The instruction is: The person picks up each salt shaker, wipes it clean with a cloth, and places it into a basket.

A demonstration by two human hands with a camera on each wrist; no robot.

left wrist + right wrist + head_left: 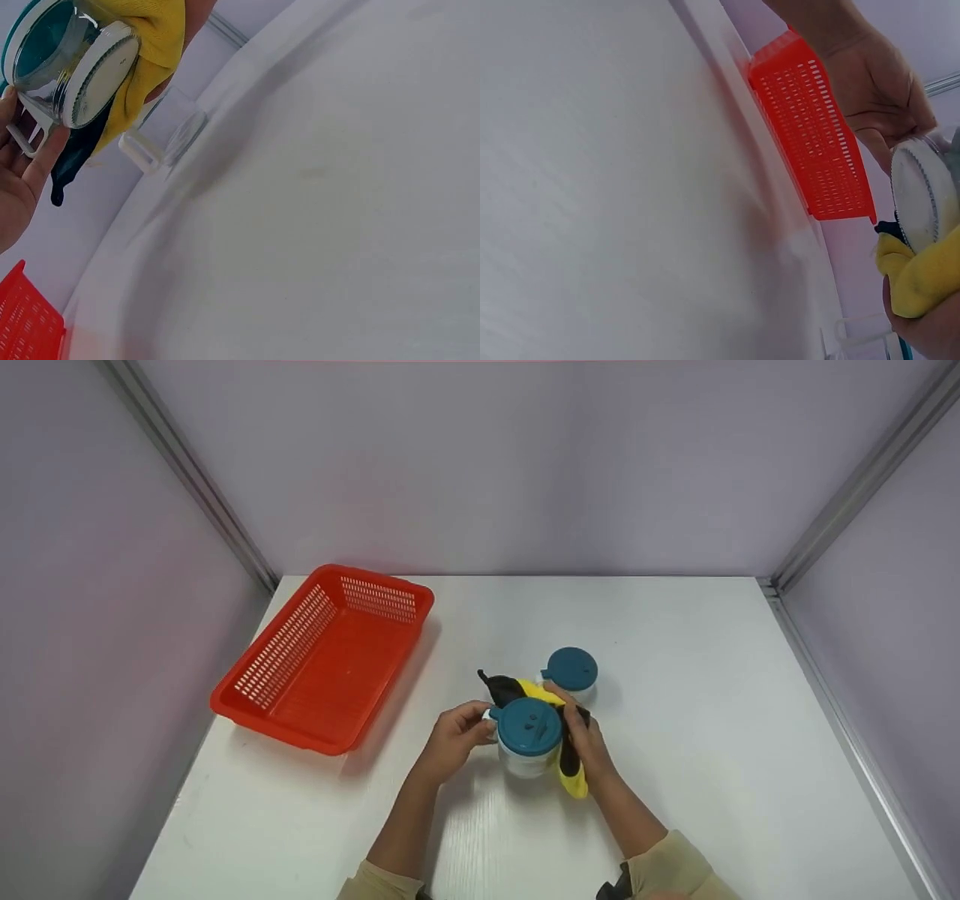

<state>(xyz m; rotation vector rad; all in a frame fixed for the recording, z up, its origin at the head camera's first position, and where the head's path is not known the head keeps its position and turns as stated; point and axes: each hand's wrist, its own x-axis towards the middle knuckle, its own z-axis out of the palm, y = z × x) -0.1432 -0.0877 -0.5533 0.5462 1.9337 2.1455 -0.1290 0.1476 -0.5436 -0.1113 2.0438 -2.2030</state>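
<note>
Just below the centre of the head view, I have the left hand's (455,737) fingers grasping a jar (529,731) by its handle and the right hand's (589,741) clutching a cloth (540,691) against it.

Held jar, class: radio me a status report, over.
Left hand grips jar; right hand holds cloth against it. Jar raised, lid on. Second jar just beyond right hand, possible bump risk.

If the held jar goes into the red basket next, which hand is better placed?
Probably the left hand: it pinches the handle of the jar and is nearer the basket, while the right hand holds a yellow-black cloth.
</note>
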